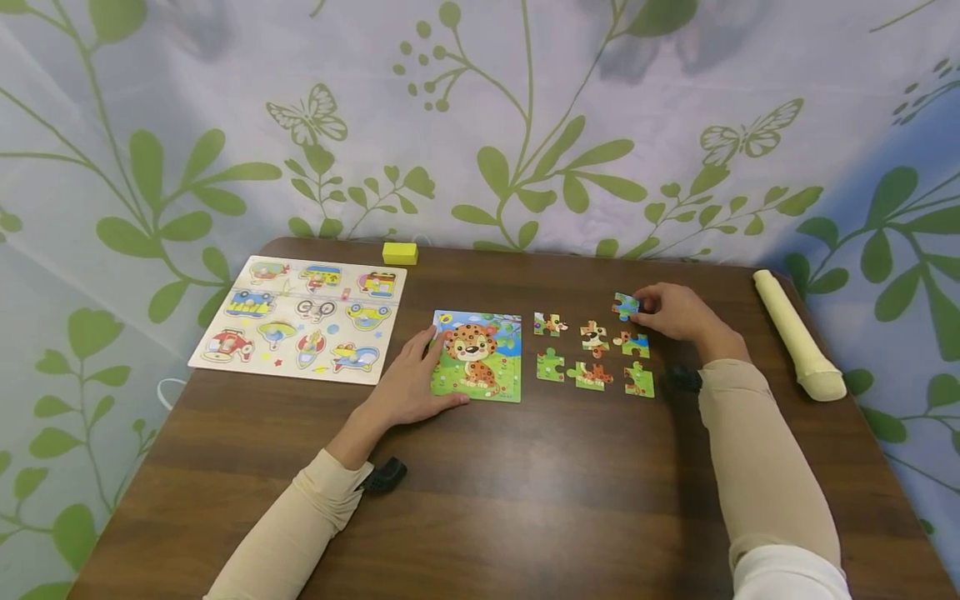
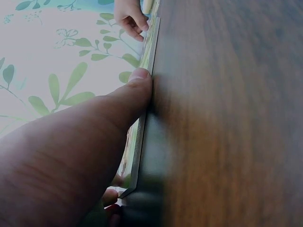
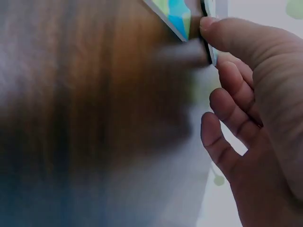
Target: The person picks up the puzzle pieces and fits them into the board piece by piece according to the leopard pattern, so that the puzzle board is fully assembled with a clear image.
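In the head view my left hand (image 1: 408, 379) rests at the left side of a square leopard puzzle (image 1: 487, 354). Its thumb lies along the front edge, as the left wrist view also shows of the thumb (image 2: 135, 90); the fingers lie extended at the left edge. My right hand (image 1: 678, 312) pinches a blue jigsaw piece (image 1: 624, 306) between thumb and fingertips. Below it lie loose pieces: a blue and brown one (image 1: 636, 344), a leopard-face one (image 1: 595, 337) and several green ones. In the right wrist view the held piece (image 3: 212, 54) shows edge-on.
A white wooden board (image 1: 292, 321) with vehicle shapes lies at the left. Behind it sits a yellow block (image 1: 401, 254). A pale yellow tube (image 1: 798, 333) lies near the right edge of the brown table (image 1: 540, 500). Leaf-patterned cloth stands behind.
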The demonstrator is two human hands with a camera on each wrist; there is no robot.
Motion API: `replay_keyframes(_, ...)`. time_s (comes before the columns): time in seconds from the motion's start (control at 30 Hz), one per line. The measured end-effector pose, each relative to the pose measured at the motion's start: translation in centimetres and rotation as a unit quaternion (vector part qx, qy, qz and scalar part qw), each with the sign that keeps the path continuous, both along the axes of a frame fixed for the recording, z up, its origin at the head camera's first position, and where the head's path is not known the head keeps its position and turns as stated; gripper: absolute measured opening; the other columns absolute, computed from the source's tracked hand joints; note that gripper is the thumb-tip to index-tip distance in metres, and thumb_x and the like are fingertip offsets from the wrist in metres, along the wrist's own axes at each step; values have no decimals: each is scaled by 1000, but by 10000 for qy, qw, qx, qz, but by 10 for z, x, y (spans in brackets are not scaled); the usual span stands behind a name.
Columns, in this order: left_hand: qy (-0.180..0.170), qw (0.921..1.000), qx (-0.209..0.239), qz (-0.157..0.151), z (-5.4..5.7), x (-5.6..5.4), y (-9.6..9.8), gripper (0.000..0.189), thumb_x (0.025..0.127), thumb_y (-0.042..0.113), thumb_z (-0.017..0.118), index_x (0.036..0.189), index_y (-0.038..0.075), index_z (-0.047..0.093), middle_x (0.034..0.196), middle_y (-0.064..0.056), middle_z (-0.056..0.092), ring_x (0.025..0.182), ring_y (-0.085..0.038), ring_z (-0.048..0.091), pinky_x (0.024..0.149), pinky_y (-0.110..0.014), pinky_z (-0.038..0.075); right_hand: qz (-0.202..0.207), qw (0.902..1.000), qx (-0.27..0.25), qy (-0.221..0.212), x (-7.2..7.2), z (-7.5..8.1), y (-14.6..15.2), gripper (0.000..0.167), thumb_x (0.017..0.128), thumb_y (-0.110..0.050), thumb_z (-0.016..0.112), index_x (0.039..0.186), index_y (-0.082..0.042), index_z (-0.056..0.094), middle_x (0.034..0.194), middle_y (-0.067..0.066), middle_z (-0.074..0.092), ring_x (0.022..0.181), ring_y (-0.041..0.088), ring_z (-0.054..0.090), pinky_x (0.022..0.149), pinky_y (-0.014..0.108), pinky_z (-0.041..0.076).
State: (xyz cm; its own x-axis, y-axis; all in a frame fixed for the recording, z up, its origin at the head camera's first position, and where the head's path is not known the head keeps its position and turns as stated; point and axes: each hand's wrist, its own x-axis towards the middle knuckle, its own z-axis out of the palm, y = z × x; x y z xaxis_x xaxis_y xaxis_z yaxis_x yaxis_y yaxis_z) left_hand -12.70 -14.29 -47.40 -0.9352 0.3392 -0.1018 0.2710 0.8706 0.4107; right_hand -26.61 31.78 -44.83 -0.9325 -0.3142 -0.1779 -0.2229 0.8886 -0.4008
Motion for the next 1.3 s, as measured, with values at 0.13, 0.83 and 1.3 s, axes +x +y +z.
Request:
replay_keyframes(0.13,-45,10000,7,-20,2,1,1,111,84,66,71,164,6,21,171,-16,15,158,-35,19,123,-53,32,-40,9997,-101,212,5,-1,-2,49,95,-28,70,132,4,63,105,18,61,89,29,55,78,43,44)
replay_keyframes(0.83,-32,10000,16,13,0,0,0,112,84,67,71,164,7,19,172,-15,13,158,-35,17,124,-53,31,1392,9892,-319,341,41,14,-167,43,91,-39,77,125,-13,71,99,2,62,91,19,56,83,40,49)
replay_keyframes(1.3,-97,9999,-31,41,1,0,0,112,84,67,71,164,8,19,171,-15,14,158,-34,17,123,-52,31,1495,9877,244,397,46,12,-189,46,92,-42,76,129,-16,70,103,0,62,93,18,56,85,39,51)
